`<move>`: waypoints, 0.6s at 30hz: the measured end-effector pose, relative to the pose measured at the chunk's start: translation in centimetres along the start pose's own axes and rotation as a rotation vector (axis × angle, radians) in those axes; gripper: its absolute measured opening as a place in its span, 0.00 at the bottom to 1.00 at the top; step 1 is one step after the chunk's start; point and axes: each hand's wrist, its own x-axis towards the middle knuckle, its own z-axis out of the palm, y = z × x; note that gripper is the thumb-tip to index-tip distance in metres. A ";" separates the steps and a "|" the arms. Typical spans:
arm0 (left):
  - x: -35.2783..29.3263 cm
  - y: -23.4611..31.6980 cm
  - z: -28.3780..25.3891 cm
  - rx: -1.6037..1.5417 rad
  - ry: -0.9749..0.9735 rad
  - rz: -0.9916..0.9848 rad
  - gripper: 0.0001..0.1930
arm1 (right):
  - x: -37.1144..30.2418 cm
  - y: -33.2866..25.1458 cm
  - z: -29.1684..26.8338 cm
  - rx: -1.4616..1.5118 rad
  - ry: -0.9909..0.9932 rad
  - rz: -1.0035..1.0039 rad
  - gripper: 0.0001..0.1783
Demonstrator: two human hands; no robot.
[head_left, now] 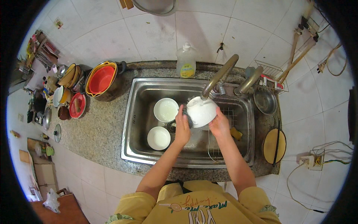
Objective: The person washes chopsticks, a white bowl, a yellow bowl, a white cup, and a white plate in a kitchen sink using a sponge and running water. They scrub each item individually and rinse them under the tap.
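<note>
Below the tap's spout (209, 87), a white bowl (201, 114) is tilted over the sink (140, 112), partly covered by the spout's end. My right hand (220, 125) grips its right edge, fingers wrapped around it. At the bowl's left side, my left hand (182, 128) presses a dark grey scouring pad (189, 116) against it. Most of the pad is hidden behind my fingers. Two more white bowls, one farther (166, 109) and one nearer (159, 138), lie on the sink floor left of my hands, beside the dark drain (171, 127).
Behind the sink stands a clear dish soap bottle (186, 61). A wire rack (233, 112) and yellow sponge (235, 133) lie at the sink's right. A metal bowl (265, 100) and round wooden board (274, 146) sit beyond. Red basins (101, 79) occupy the left counter.
</note>
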 end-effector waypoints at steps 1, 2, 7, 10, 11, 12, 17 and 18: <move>0.5 -0.5 -0.2 -0.176 0.014 -0.155 0.21 | -0.1 -0.1 -0.3 0.002 -0.032 -0.006 0.19; 1.3 -0.8 -0.3 -0.469 -0.045 -0.464 0.21 | -0.2 -0.1 -0.4 0.004 -0.065 -0.013 0.19; 4.4 -0.9 -1.4 -0.896 -0.159 -0.622 0.22 | -1.3 -0.4 0.1 -0.139 -0.150 -0.030 0.20; 5.5 1.8 -2.0 -0.603 -0.238 -0.311 0.20 | -1.3 -0.8 1.0 -0.348 -0.095 -0.146 0.20; 5.6 2.2 -1.9 -0.434 -0.252 -0.160 0.20 | -1.5 -0.9 1.5 -0.437 -0.061 -0.191 0.21; 5.6 2.7 -1.9 -0.265 -0.264 -0.008 0.19 | -1.7 -1.0 1.9 -0.536 -0.051 -0.233 0.20; 2.6 8.4 -0.7 0.475 -0.317 0.647 0.18 | -1.0 -1.1 0.8 -0.892 -0.068 -0.466 0.23; 2.3 8.4 -0.5 0.485 -0.310 0.686 0.18 | -1.2 -1.1 0.8 -0.892 -0.061 -0.456 0.24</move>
